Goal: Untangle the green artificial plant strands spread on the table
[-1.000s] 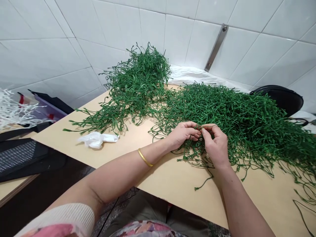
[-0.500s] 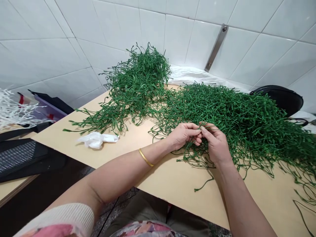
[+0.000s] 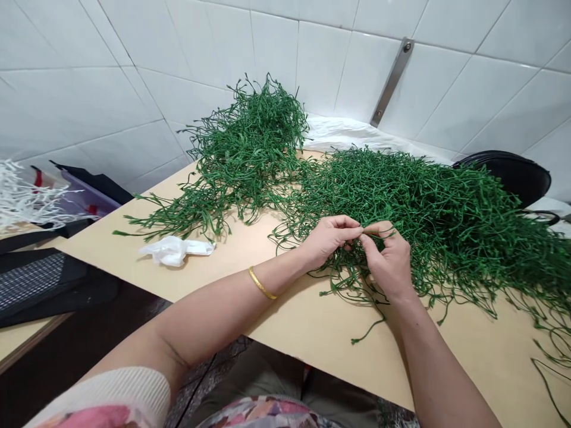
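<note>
My left hand (image 3: 329,241) and my right hand (image 3: 389,261) meet at the fingertips over the near edge of a large pile of thin green cords (image 3: 401,190). Both are closed in a pinch on a green cord (image 3: 379,230), a strand of which runs along the right fingers. Small knots or tufts show at the ends of many cords in the pile. What exactly sits between the fingertips is mostly hidden. Loose cord ends lie on the tabletop just below my hands. A second heap of green cords (image 3: 250,142) stands to the left.
The tan table (image 3: 285,321) runs along a white tiled wall. A crumpled white plastic piece (image 3: 172,251) lies at its left. Behind the right pile is a black round-edged case (image 3: 513,175). White strands (image 3: 27,199) and a black mesh item (image 3: 35,282) sit at far left.
My right hand's fingers have shifted slightly, with the index finger straighter and the thumb a little lower. The fingertips still meet at nearly the same spot. The piles have not moved.
</note>
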Demonstrator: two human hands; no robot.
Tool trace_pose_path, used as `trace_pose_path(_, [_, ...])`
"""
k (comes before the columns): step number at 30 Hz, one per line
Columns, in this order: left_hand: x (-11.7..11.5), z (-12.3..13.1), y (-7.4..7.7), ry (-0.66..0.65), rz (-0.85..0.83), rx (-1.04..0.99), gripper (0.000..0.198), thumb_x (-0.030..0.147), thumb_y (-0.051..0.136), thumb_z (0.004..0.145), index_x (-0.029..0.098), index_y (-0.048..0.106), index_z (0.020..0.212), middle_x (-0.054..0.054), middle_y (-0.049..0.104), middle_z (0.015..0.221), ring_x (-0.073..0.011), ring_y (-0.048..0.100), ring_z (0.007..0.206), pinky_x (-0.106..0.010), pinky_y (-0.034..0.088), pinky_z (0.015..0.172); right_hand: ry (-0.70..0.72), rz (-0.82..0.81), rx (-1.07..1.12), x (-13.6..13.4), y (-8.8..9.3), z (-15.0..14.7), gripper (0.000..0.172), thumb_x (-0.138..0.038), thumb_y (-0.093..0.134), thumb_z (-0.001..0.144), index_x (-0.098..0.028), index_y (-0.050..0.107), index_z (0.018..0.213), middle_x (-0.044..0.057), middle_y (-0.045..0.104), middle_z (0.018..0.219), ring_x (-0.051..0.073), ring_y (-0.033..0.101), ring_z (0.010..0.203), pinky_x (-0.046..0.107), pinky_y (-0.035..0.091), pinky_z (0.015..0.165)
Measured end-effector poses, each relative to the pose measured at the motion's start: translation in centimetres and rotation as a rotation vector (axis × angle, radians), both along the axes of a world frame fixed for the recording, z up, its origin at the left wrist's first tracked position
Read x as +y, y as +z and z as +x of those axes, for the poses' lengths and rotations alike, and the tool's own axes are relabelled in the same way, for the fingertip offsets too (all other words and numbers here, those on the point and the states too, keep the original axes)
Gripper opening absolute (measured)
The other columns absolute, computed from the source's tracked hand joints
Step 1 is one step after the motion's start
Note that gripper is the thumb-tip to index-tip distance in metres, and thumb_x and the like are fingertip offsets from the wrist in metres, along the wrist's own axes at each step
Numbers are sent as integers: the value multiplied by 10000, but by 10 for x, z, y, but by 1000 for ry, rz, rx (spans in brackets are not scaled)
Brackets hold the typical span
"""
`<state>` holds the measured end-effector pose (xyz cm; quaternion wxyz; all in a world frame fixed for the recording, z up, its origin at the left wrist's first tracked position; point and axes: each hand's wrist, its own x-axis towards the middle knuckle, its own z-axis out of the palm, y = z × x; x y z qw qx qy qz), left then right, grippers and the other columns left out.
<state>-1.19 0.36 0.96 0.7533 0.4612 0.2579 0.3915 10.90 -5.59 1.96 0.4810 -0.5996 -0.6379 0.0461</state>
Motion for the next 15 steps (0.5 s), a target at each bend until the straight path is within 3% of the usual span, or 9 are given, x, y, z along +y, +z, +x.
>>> trace_pose_path(3, [1,0,1,25,-22,9,145,211,688,598,123,577,627,33,488,557,-32,384,461,-182,266,444,65,-24,57,0,1,-1,76,-246,544,758,-184,582,739,17,584,727,153,545,711,298,428,705])
trace_pose_path(7, [2,0,7,103,-97,10,103,145,658,607,110,563,588,28,474,535,-25,368,448,-178,231,423,155,-141,349,3,-4,2,136,-299,543,773,-176,599,762,10,584,723,141,544,689,290,439,689])
trace_pose_path(10, [2,-1,12,80,-152,-18,94,96,614,645,104,537,590,46,404,483,-4,295,383,-162,167,380,179,-168,494,5,-6,2,176,-327,530,785,-172,606,748,13,591,716,141,552,682,294,453,689])
trace_pose_path(13, [2,-2,14,24,-241,-63,119,59,558,687,111,498,598,70,338,451,10,240,328,-143,110,340,132,-148,434,5,-6,0,228,-346,487,816,-171,618,753,35,607,761,154,565,710,311,461,702])
trace_pose_path(15, [4,-2,13,23,-310,-97,128,29,532,696,111,484,609,63,373,460,7,301,324,-123,156,319,90,-122,310,4,-7,-1,250,-347,450,839,-173,625,794,49,611,792,164,569,735,325,462,719])
